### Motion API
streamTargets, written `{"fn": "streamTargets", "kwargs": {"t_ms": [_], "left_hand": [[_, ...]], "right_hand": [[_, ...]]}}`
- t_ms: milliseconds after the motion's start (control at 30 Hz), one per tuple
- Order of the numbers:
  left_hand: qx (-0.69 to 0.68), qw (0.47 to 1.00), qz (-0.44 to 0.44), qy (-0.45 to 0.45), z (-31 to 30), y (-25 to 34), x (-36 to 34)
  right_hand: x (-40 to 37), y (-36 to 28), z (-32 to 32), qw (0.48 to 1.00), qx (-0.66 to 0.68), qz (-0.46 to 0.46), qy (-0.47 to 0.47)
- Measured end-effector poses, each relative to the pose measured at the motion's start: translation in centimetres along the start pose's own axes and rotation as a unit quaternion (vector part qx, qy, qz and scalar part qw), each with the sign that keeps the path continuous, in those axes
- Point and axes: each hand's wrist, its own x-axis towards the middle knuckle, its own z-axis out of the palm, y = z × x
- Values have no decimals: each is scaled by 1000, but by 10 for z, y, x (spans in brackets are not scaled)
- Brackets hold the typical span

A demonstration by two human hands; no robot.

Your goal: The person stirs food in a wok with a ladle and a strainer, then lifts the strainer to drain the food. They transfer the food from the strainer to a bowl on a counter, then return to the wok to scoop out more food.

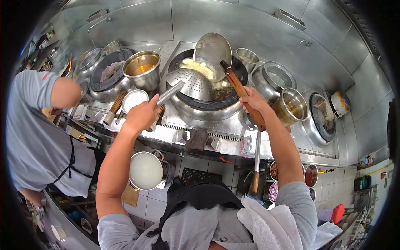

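My left hand [143, 113] grips the metal handle of a perforated strainer [192, 84], whose domed bowl is tilted over the near left part of a wok [239, 68]. My right hand [254, 102] is closed round the brown wooden handle of a round mesh skimmer [213, 50]. The skimmer's disc stands tilted over the far side of the wok. Between the two tools, pale yellow-white food [198, 68] lies in the wok; what exactly it is cannot be made out. The strainer and skimmer hide part of it.
A steel pot of amber liquid [142, 68] stands left of the wok; another pot of liquid [290, 106] is to the right. A white bowl [134, 100] sits near my left hand. A co-worker in grey [46, 133] stands close on the left. Below is a pot [146, 170].
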Motion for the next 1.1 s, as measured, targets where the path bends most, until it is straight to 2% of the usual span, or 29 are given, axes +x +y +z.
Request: {"fn": "streamTargets", "kwargs": {"t_ms": [167,367,467,700,800,900,1033,1100], "left_hand": [[-12,1000,-3,-9,-1,11,-5],[-21,1000,9,-8,5,5,3],[-19,1000,16,-3,7,4,2],[-24,998,48,15,-1,1,0],[-18,998,55,24,-7,1,-3],[-9,998,62,32,-8,-1,-2],[5,999,38,17,-9,3,-4],[-14,999,45,20,-1,0,-4]], "right_hand": [[-23,-13,-7,996,-70,-47,35],[-41,-29,4,988,-107,-58,92],[-46,-37,11,976,-169,-63,120],[-39,-50,31,977,-171,-99,86],[-21,-44,34,967,-232,-88,59],[-15,-37,35,950,-293,-70,84],[-22,-26,19,960,-257,-79,78],[-30,-20,10,972,-212,-53,80]]}}
